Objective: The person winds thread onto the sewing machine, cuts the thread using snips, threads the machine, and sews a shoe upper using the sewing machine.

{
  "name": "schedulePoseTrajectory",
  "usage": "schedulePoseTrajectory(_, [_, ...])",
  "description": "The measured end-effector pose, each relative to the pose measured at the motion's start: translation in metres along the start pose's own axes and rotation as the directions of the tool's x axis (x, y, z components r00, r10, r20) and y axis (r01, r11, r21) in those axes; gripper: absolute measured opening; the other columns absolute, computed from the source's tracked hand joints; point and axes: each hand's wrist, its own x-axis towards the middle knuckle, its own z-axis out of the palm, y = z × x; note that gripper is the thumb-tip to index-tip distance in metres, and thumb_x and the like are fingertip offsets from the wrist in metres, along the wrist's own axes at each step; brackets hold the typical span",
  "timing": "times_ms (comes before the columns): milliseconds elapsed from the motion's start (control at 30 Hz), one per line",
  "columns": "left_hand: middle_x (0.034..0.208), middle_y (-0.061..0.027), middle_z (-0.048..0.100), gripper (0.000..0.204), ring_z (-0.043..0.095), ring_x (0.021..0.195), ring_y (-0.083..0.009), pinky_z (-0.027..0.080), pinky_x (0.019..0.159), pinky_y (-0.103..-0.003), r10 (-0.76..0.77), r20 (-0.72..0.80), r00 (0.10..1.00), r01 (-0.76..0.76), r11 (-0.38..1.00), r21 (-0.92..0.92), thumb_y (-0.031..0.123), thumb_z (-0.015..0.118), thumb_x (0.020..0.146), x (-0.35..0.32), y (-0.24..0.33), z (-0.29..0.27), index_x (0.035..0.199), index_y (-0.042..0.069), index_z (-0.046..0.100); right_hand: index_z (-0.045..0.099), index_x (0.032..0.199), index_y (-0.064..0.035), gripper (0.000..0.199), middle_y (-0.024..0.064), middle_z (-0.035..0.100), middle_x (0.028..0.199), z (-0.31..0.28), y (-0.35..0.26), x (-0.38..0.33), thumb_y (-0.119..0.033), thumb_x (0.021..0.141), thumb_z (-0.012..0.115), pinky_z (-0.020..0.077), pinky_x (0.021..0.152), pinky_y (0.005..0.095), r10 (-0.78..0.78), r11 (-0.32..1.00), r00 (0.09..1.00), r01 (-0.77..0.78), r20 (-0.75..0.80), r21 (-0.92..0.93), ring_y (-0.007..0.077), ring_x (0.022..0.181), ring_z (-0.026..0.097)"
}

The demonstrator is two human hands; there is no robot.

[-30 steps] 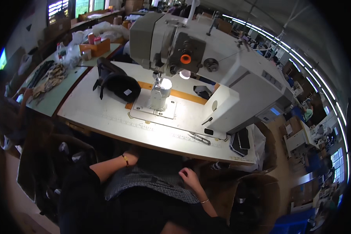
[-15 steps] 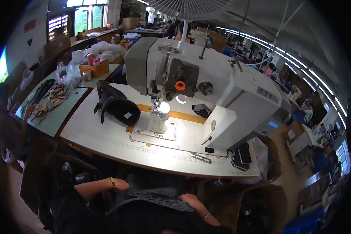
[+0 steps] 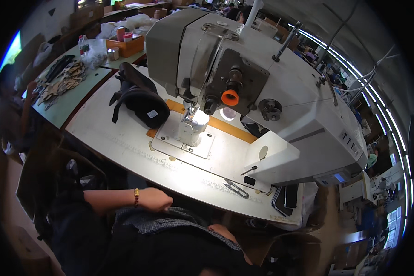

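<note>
My left hand (image 3: 154,199) is closed in front of my body, at the upper edge of a grey checked cloth (image 3: 158,221) spread over my lap. Its fingers curl down at that edge and seem to pinch it. Lower and to the right, my right hand (image 3: 222,231) is partly covered by the same cloth, and its fingers are hidden. Beyond both hands stands a large white post-bed sewing machine (image 3: 303,152), its lamp lit over the post. A black piece of stitched work with a white label (image 3: 145,108) lies left of the needle area.
Thread snips (image 3: 236,188) lie near the white table's (image 3: 124,147) front edge. A phone (image 3: 290,197) rests at its right end. Left, a green table (image 3: 73,108) carries cut tan pieces (image 3: 66,82) and an orange bin (image 3: 126,46); a person (image 3: 11,106) sits beside it.
My left hand has moved right and up along the cloth. My right hand has slipped further under the cloth. The view has tilted and come closer to the machine.
</note>
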Motion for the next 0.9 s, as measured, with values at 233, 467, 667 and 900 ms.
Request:
schedulePoseTrajectory(233, [0.101, -0.0126, 0.067, 0.038, 0.063, 0.094, -0.0316, 0.05, 0.082, -0.039, 0.07, 0.19, 0.979, -0.08, 0.996, 0.043, 0.032, 0.062, 0.087, -0.034, 0.024, -0.056, 0.115, 0.006, 0.06, 0.066, 0.105, -0.0057, 0.022, 0.0118, 0.067, 0.096, -0.099, -0.059, -0.144, -0.014, 0.085, 0.064, 0.0518, 0.078, 0.033, -0.26, 0.907, 0.764, 0.403, -0.591, 0.122, 0.0261, 0.09, 0.066])
schedulePoseTrajectory(467, [0.073, -0.0108, 0.062, 0.015, 0.062, 0.068, -0.0207, 0.048, 0.064, -0.029, 0.148, -0.865, 0.48, -0.343, 0.939, -0.03, 0.014, 0.066, 0.086, -0.024, -0.022, -0.155, 0.083, 0.0, 0.061, 0.058, 0.11, -0.0006, 0.027, 0.0071, 0.062, 0.105, -0.208, 0.022, -0.239, -0.024, 0.098, 0.053, 0.0463, 0.084, 0.0287, 0.193, 0.925, -0.545, 0.377, -0.816, -0.033, 0.0158, 0.095, 0.059])
schedulePoseTrajectory(667, [0.066, -0.0076, 0.051, 0.031, 0.051, 0.06, -0.0158, 0.044, 0.062, -0.027, -0.038, -0.948, 0.315, -0.369, 0.916, -0.159, 0.015, 0.05, 0.096, 0.026, -0.062, -0.185, 0.072, -0.003, 0.051, 0.055, 0.121, -0.0022, 0.036, 0.0086, 0.059, 0.114, -0.307, 0.112, -0.316, -0.029, 0.098, 0.048, 0.0421, 0.09, 0.0307, 0.097, 0.987, -0.795, 0.157, -0.599, -0.048, 0.0164, 0.105, 0.055])
schedulePoseTrajectory(900, [0.095, -0.0073, 0.057, 0.027, 0.057, 0.08, -0.0132, 0.049, 0.082, -0.027, -0.05, -0.989, 0.138, -0.632, 0.764, -0.127, 0.0, 0.053, 0.09, 0.054, -0.067, -0.175, 0.115, 0.003, 0.045, 0.056, 0.12, -0.0036, 0.041, 0.0086, 0.059, 0.114, -0.343, 0.109, -0.309, -0.037, 0.098, 0.047, 0.0477, 0.085, 0.0356, 0.533, 0.698, -0.324, 0.69, -0.782, 0.19, 0.0189, 0.099, 0.058])
